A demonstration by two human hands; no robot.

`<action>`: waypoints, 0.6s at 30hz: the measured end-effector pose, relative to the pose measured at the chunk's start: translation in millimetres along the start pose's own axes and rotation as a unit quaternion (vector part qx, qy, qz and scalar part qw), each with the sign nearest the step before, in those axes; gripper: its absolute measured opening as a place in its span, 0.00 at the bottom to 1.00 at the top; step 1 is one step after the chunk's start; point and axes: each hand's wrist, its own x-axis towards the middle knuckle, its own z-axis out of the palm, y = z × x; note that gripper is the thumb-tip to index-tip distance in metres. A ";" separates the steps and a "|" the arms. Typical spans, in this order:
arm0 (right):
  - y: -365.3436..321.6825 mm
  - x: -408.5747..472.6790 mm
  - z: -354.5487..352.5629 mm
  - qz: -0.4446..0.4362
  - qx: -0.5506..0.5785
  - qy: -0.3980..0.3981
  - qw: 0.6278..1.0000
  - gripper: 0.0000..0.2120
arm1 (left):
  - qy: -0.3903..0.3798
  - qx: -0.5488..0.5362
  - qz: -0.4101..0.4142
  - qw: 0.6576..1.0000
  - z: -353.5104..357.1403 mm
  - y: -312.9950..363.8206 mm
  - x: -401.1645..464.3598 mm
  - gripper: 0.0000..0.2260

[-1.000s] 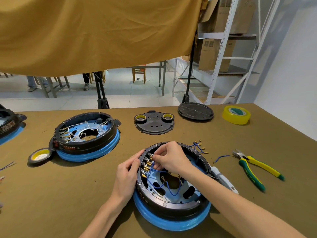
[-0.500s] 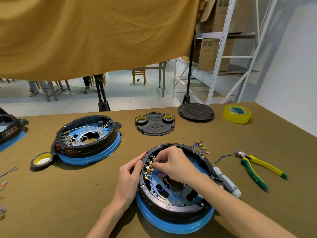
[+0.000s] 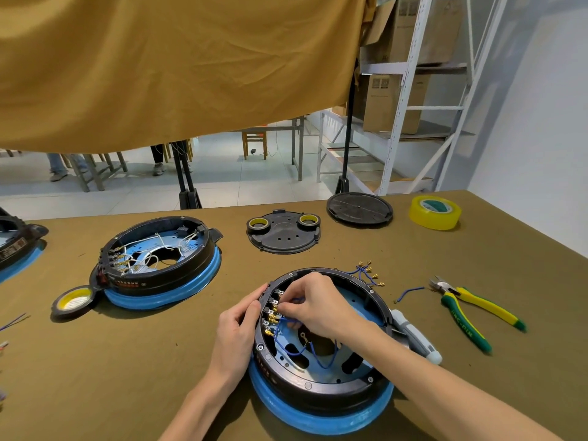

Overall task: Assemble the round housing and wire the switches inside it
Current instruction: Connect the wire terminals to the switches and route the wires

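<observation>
We have the round black housing on its blue ring base (image 3: pixel 321 405) sitting on the olive-cloth bench (image 3: pixel 127 361) close in front of us, tipped a little toward us so its open interior faces up. Our left hand (image 3: pixel 237 329) grips the housing's left rim from outside, thumb and fingers curled against the wall; we judge this braces the shell against the push of seating a connector. Our right hand (image 3: pixel 313 305) reaches over into the cavity, its fingers pinched together on what looks like the end of a thin blue wire (image 3: pixel 288 323), right at the row of small black switches with brass terminals (image 3: pixel 272 313) mounted on the inner left wall. The terminal itself is hidden under the fingertips. More blue leads loop loosely across the blue floor plate, and a bundle of spare blue wires with brass lugs (image 3: pixel 366 272) hangs over the far rim, kept within reach.

To the right, the yellow-and-green cutting pliers (image 3: pixel 471 313) lie beside a short blue wire offcut (image 3: pixel 409 292). A second black housing with white wiring (image 3: pixel 159 259) stands to the left, likely a finished reference.
</observation>
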 end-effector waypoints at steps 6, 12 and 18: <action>-1.1 -6.4 -14.3 0.052 0.085 -0.023 0.995 0.06 | -0.017 0.027 0.011 0.999 -0.2 0.4 -1.9 0.16; 2.3 -5.8 -22.6 0.080 0.065 -0.026 0.994 0.08 | -0.017 0.019 0.016 1.000 -0.1 0.6 0.0 0.14; 0.9 -1.8 -23.7 0.075 0.046 -0.037 0.995 0.07 | -0.013 0.013 0.009 1.000 -0.3 2.6 -2.0 0.14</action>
